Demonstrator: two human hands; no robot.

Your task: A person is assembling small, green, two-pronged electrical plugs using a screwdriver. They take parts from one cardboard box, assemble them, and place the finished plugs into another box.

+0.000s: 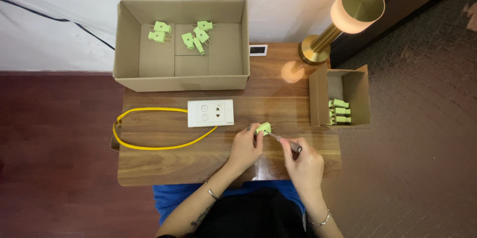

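1. Large cardboard box (130,39), far left on the wooden table (164,161); five loose green plugs (195,38) inside.
2. Small cardboard box (358,94), right edge; green plugs stacked (339,111) within.
3. Brass lamp (343,19), far right, lit.
4. White switch-and-socket plate (210,113), centre.
5. Yellow cable (149,128), looped left of the plate.

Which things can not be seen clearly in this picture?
- Head view: the tip of the screwdriver where it meets the green plug is too small to make out.
- The right hand covers the screwdriver's handle.
- The left hand hides the plug's lower part.
- The plugs in the small box are partly hidden by its wall, so their count is unclear.
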